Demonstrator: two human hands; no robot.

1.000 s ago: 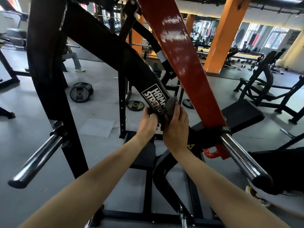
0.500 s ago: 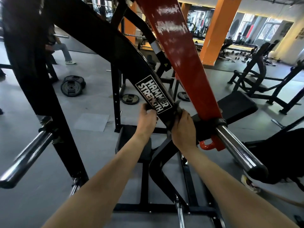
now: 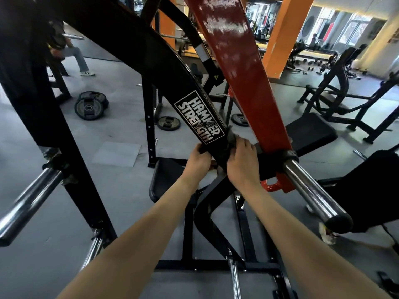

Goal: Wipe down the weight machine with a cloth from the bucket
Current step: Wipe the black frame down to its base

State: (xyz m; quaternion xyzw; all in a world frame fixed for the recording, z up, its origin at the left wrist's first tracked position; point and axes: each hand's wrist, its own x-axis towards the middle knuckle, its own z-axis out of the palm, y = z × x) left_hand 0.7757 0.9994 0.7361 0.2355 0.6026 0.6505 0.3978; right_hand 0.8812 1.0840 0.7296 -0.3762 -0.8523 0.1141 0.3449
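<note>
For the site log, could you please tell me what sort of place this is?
A commercial gym, most likely: a Hammer Strength plate-loaded machine, weight plates on the floor, and other machines behind.

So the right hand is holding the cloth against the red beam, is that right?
No: the right hand holds the cloth against the black beam, just below its Hammer Strength label, not the red beam beside it. The head view shows this.

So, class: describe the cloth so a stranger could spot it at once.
Find the central black curved beam. Below its Hammer Strength label, the left hand and right hand clasp it. The cloth is the crumpled grey fabric under the right one, unlike smooth metal.
</note>
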